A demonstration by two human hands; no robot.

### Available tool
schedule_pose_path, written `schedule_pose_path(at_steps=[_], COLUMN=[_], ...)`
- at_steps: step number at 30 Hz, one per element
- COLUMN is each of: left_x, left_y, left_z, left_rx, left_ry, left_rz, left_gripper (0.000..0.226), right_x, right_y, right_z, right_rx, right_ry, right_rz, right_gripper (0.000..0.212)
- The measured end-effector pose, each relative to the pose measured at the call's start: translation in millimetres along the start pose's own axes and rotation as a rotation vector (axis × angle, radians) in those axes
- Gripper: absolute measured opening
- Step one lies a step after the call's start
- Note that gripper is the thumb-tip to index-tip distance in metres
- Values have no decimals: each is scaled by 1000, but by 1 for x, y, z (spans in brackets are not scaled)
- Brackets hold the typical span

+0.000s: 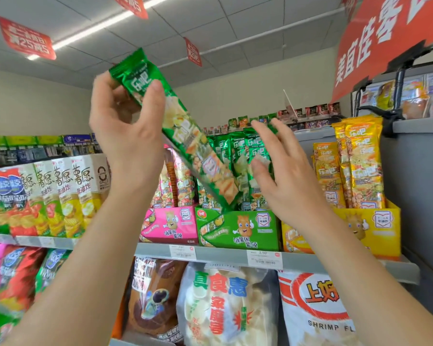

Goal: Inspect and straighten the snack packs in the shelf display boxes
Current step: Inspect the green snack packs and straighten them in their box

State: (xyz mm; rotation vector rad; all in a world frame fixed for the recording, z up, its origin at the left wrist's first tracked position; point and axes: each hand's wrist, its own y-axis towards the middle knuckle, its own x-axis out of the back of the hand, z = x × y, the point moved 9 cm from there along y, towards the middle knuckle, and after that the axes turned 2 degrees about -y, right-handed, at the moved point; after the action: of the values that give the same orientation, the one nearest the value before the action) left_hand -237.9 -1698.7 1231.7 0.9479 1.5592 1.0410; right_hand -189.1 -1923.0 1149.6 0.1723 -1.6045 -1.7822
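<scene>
My left hand (128, 126) grips the top end of a long green snack pack (185, 136), held up and tilted, its lower end down in the green display box (238, 229). My right hand (283, 171) has its fingers spread and straight against the other green packs (238, 156) standing in that box. To the left stands a pink display box (170, 224) with its own packs, to the right a yellow display box (375, 228) full of yellow packs (360, 168).
The boxes stand on a grey shelf (223, 255) with price tags on its edge. Upright chip cartons (60, 196) fill the left of the shelf, large snack bags (225, 308) the shelf below. A grey cabinet (415, 183) bounds the right, under a red sign (385, 38).
</scene>
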Motion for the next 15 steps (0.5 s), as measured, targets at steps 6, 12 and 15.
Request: schedule_pose_path(at_steps=[6, 12, 15], left_x=[29, 60, 71], left_y=[-63, -124, -142], left_z=[-3, 9, 19], left_rx=[139, 332, 467], left_ry=[71, 103, 92], left_rz=[79, -50, -59], left_gripper=[19, 27, 31], right_x=[6, -72, -82], right_y=[-59, -159, -179], right_z=[34, 79, 86], right_rx=[-134, -291, -344], right_ry=[561, 785, 810], right_rz=[79, 645, 577], right_gripper=[46, 53, 41])
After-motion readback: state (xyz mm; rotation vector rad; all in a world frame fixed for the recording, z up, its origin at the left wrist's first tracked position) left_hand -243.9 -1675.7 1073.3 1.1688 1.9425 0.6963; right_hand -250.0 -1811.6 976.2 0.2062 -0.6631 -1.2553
